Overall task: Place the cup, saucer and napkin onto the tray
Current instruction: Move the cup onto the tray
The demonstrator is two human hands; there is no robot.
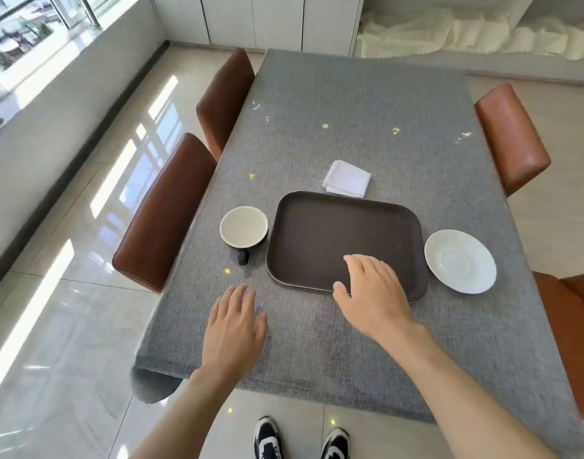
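A dark brown rectangular tray (317,233) lies in the middle of the grey table with nothing on it. Left of it stands a black cup (243,228) with a cream inside, its handle pointing toward me. A white saucer (460,261) rests just right of the tray. A folded white napkin (347,178) lies behind the tray's far edge. My right hand (373,293) hovers open over the tray's near edge, fingers spread. My left hand (232,329) is open above the cloth, below the cup and apart from it.
The grey tablecloth (367,342) covers the table; its near edge is close to my shoes. Brown leather chairs (164,213) stand on the left, and others on the right (512,137). Glossy floor tiles lie to the left.
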